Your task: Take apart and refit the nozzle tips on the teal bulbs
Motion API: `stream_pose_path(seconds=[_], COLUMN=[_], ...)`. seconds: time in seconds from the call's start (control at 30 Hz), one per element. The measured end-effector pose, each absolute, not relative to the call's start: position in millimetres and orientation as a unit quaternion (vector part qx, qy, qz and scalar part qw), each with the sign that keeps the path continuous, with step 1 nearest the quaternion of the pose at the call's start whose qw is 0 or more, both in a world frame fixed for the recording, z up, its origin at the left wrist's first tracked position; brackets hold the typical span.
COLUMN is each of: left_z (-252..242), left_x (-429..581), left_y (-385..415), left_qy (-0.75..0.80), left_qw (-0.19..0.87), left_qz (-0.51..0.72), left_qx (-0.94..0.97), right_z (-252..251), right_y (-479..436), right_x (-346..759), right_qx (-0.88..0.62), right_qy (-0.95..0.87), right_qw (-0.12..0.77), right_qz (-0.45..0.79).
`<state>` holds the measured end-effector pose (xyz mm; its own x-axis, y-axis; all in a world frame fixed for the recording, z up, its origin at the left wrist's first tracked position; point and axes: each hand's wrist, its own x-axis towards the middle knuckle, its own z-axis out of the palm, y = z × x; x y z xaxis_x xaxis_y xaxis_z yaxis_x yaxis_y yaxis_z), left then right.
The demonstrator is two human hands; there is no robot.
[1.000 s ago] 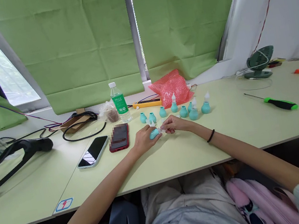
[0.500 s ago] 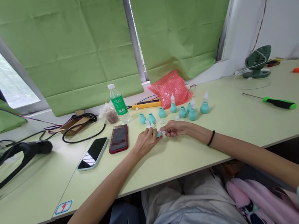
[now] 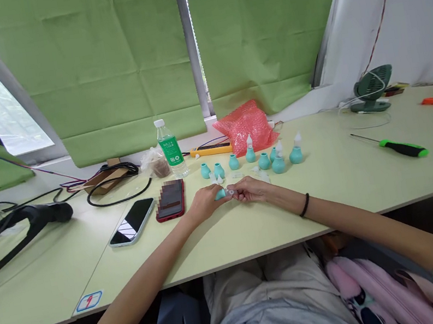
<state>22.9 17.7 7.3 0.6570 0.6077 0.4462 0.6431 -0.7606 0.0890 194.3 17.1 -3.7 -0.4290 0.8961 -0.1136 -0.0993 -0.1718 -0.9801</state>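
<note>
Little teal bulb (image 3: 220,194), clear bit (image 3: 230,193) at the end
left hand (image 3: 205,202) has the bulb gripped, right hand (image 3: 249,189) pinches the clear bit

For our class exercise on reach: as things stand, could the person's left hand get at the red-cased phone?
Probably yes: the red-cased phone lies close beside the left hand, with nothing visible between them. That hand holds a teal bulb, though, which it would likely need to release first.
</note>
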Motion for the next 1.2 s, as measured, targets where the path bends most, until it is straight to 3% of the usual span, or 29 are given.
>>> stream_pose_path(seconds=[0.17, 0.5, 0.73, 0.83, 1.0, 1.1, 1.2], left_z=[9.8, 6.9, 7.4, 6.7, 5.9, 5.7, 4.9], left_x=[22.8, 25.5, 34.2, 27.7, 19.2, 21.3, 23.8], left_y=[16.6, 14.8, 13.3, 21.1, 29.9, 27.7, 24.9], left_qy=[-0.323, -0.345, -0.392, -0.421, -0.451, -0.451, -0.445], left_qw=[-0.052, -0.002, -0.019, -0.041, -0.114, -0.131, -0.121], left_qz=[-0.239, -0.276, -0.358, -0.386, -0.413, -0.403, -0.392], left_qx=[-0.914, -0.897, -0.847, -0.819, -0.783, -0.786, -0.796], right_z=[-0.8, 8.9, 6.4, 1.5, -3.4, -5.7, -8.9], right_y=[14.2, 12.3, 16.8, 16.0, 7.0, 1.3, 1.8], right_x=[196.4, 199.7, 193.8, 193.0, 191.7, 187.8, 186.6], right_qx=[-0.392, -0.342, -0.38, -0.408, -0.413, -0.402, -0.416], right_qy=[-0.641, -0.749, -0.669, -0.694, -0.828, -0.87, -0.871], right_qw=[0.362, 0.366, 0.474, 0.489, 0.373, 0.286, 0.263], right_qz=[0.552, 0.433, 0.428, 0.335, 0.068, 0.005, -0.003])
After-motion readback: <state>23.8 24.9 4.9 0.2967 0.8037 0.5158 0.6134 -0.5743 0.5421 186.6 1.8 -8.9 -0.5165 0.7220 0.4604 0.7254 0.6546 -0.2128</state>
